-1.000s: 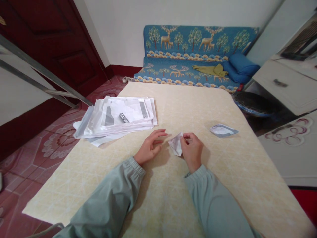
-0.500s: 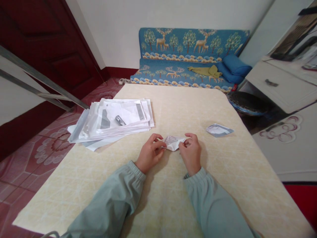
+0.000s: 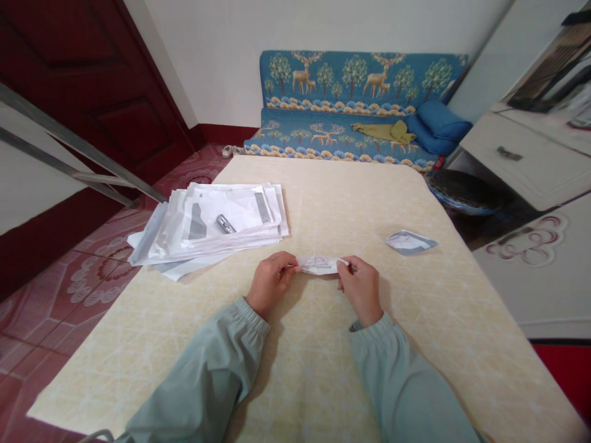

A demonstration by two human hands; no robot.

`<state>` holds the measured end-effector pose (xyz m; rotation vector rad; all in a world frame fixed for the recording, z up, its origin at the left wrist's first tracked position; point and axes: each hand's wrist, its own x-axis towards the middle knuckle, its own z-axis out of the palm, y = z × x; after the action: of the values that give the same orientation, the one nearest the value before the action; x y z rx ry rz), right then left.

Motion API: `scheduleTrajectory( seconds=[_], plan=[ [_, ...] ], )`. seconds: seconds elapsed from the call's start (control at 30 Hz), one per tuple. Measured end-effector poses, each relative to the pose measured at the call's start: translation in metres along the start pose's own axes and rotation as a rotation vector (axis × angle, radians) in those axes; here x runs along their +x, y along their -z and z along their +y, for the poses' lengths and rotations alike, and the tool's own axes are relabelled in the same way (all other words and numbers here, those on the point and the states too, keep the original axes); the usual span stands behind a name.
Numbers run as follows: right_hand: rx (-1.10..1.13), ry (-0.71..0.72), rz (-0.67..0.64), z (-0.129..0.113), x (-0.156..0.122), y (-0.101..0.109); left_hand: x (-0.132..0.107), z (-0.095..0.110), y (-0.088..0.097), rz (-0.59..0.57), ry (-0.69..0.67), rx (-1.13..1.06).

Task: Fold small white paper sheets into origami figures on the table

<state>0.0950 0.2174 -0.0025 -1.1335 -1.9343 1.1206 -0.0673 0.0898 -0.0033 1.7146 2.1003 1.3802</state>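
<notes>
A small folded paper (image 3: 317,265), white with faint printed lines, is stretched sideways between my two hands over the table. My left hand (image 3: 272,280) pinches its left end between thumb and fingers. At the right end, my right hand (image 3: 361,289) grips the paper with the thumb on top. Off to the right, a second folded paper (image 3: 410,242), pointed at its ends and grey along one edge, lies on the tablecloth (image 3: 314,357).
A stack of papers (image 3: 207,212) lies at the left of the table with a small metallic object (image 3: 226,224) on top. Beyond the far edge stands a sofa with a blue deer-patterned cover (image 3: 318,132). A white cabinet (image 3: 530,264) stands at the right.
My hands have moved apart, and the folded paper between them has gone from a peaked, wider shape to a longer, narrower strip. The second folded paper stays in place.
</notes>
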Motion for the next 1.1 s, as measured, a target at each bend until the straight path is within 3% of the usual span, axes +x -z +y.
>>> scheduleTrajectory(
  seconds=[0.13,0.33,0.5,0.67,0.8,0.97,1.1],
  plan=[
    [0.078,0.003,-0.041,-0.001,0.000,0.002,-0.001,0.001,0.000,0.021,0.070,0.029],
    [0.142,0.149,-0.127,0.001,-0.001,0.001,-0.001,0.004,0.002,0.023,0.156,-0.052],
    [0.250,0.071,-0.168,0.000,-0.004,-0.002,-0.002,0.004,0.001,0.062,0.198,-0.132],
    [0.329,0.044,-0.136,-0.004,-0.006,-0.001,0.001,0.010,-0.004,0.181,0.392,-0.514],
    [0.358,0.052,-0.058,-0.006,-0.008,-0.002,0.002,0.017,-0.004,0.125,0.452,-0.787],
    [0.312,0.156,0.029,-0.010,-0.015,-0.006,0.001,0.021,-0.004,-0.017,0.490,-0.830],
    [0.333,0.169,0.025,-0.012,-0.018,-0.008,0.000,0.021,-0.005,-0.080,0.504,-0.828]
  ],
)
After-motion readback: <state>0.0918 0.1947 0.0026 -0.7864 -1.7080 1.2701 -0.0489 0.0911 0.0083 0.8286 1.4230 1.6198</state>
